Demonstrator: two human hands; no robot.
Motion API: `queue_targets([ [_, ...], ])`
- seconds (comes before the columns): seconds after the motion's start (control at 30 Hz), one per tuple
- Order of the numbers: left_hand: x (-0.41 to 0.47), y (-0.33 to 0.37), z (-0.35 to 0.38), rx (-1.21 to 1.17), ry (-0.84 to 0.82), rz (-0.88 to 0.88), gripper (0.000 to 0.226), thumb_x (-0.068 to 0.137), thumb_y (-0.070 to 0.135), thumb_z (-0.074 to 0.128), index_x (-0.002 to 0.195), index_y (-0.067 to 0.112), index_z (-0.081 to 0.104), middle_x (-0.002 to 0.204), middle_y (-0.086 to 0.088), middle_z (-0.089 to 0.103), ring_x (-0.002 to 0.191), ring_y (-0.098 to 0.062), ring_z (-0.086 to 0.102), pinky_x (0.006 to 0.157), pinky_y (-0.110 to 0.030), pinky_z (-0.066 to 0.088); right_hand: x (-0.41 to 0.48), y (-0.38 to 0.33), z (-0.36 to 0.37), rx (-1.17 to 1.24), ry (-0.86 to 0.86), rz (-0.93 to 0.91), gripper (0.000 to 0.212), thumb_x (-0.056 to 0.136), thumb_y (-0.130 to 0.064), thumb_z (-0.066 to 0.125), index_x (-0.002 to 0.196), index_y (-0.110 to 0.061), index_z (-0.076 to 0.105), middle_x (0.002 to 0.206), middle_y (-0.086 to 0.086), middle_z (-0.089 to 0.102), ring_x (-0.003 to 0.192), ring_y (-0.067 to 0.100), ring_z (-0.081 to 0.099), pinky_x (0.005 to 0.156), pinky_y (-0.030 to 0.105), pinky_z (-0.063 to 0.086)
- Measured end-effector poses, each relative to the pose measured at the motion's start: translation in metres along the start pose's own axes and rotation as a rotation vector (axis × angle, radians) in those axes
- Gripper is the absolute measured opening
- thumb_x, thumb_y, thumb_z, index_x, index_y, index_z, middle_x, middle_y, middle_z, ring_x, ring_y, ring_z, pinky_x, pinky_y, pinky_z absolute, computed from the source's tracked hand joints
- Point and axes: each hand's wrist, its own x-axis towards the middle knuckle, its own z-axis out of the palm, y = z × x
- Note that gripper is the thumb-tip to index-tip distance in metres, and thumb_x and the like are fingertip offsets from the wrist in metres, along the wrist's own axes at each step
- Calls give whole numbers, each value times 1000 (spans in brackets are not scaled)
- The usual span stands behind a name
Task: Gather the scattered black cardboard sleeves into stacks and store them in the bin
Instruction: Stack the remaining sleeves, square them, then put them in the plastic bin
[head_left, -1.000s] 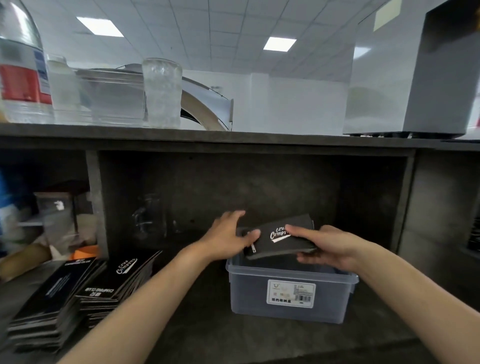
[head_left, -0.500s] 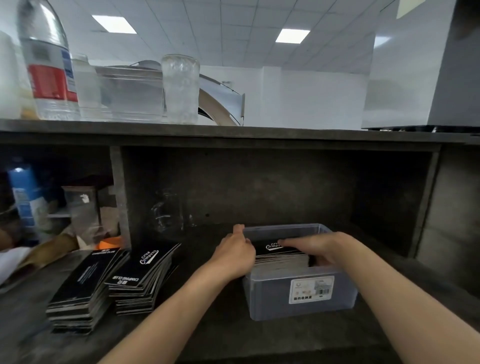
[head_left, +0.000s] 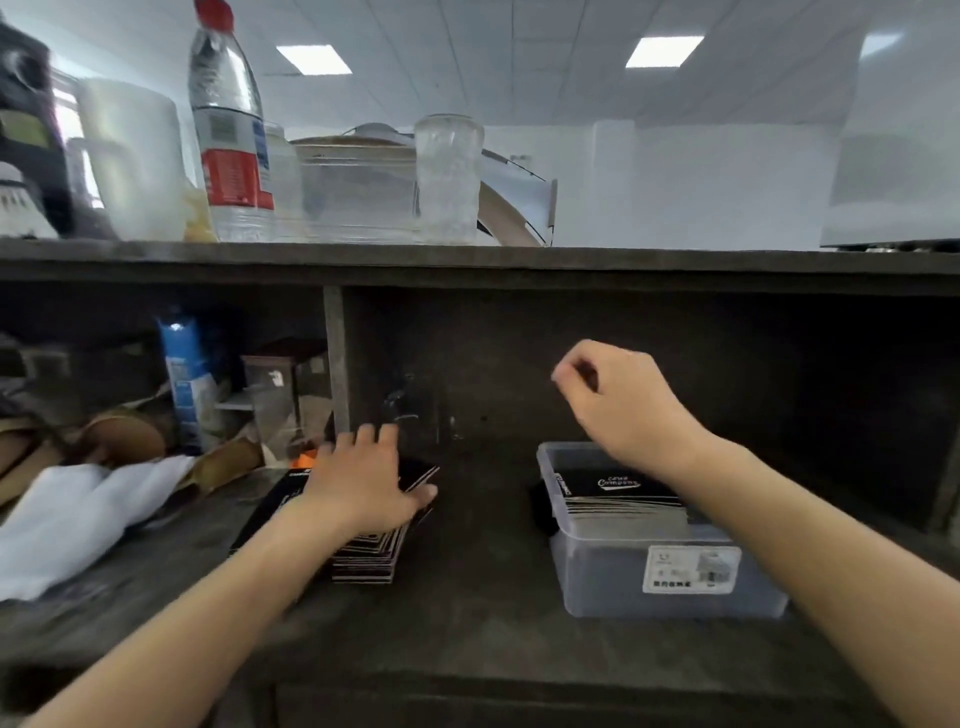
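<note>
Fingers (head_left: 387, 441) of the left grip (head_left: 363, 483) lie spread and nearly straight, palm down, on top of a stack of black cardboard sleeves (head_left: 371, 558) just left of the middle of the frame. The thumb reaches along the stack's right edge; motion blur hides whether it hooks under anything. A second black stack (head_left: 275, 501) shows partly behind that forearm, touching or just beside the first.

The right grip (head_left: 618, 410) hangs in the air right of centre with its fingers curled in and thumb meeting forefinger, nothing in it. Directly below it stands the translucent bin (head_left: 670, 592) with a white label (head_left: 691, 569) on its front wall. Inside the bin lies a neat pile of sleeves (head_left: 618, 488), white script on the top one.

Stacks and bin sit well apart on a dark shelf (head_left: 467, 623). At the left edge lies a white cloth (head_left: 78, 514), with a blue carton (head_left: 184, 374) behind it. On the tabletop (head_left: 623, 260) above, in the upper left, stand a water bottle (head_left: 231, 145) and a clear tumbler (head_left: 447, 182).
</note>
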Motion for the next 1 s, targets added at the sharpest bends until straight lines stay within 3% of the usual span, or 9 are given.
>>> queue_targets([
  [0.07,-9,-22,15,-36,-49,6,92,91,76,41,159,17,22,165,-7,25,149,-32,30,120,-44,31,3,-27,33,171,-147,40,25,103,-41,53,104,-20,65,90,-8,66,81,7,59,67,21,43],
  [0.17,-17,-29,34,-114,-6,15,83,97,71,32,159,17,25,165,-4,29,151,-25,30,120,-40,30,27,-39,109,184,-476,215,49,100,-62,42,110,-17,60,112,2,62,102,20,59,84,33,44],
  [0.27,-18,-31,45,-85,50,13,80,98,71,27,158,18,29,161,-4,38,150,-23,31,122,-40,27,42,-28,167,211,-546,365,68,102,-62,35,143,-10,52,148,12,51,135,29,50,108,38,39],
  [0.33,-15,-34,49,-77,53,16,77,98,70,26,158,21,29,160,-1,39,151,-21,28,122,-40,24,45,-15,193,244,-596,457,77,100,-65,36,153,-11,42,158,9,43,144,28,42,118,39,35],
  [0.5,-13,-34,50,-59,54,49,72,100,66,28,159,25,24,161,3,37,152,-19,24,124,-41,19,58,-2,208,424,-718,607,78,88,-75,55,144,-21,52,149,4,50,130,28,54,92,38,58],
  [0.57,-13,-35,50,-47,50,69,71,100,66,28,159,26,23,161,4,37,152,-19,23,125,-41,18,66,-2,205,457,-786,657,76,82,-73,65,139,-25,55,146,4,50,128,26,52,87,35,58],
  [0.63,-13,-36,50,-42,51,98,69,100,65,28,159,28,22,160,6,37,152,-18,23,125,-41,16,72,-2,204,397,-841,692,92,68,-78,74,141,-26,53,146,5,48,126,26,50,82,34,54],
  [0.77,-16,-40,47,-43,43,149,71,101,65,28,160,30,15,160,5,36,152,-17,22,127,-41,11,76,-5,203,299,-911,725,121,51,-86,76,149,-25,42,148,8,46,128,28,50,90,40,49],
  [1.0,-19,-47,46,-112,39,231,74,98,68,29,160,32,12,159,8,37,150,-11,27,126,-37,11,65,-5,185,357,-875,748,115,50,-81,82,143,-23,48,142,9,54,123,28,56,85,41,56],
])
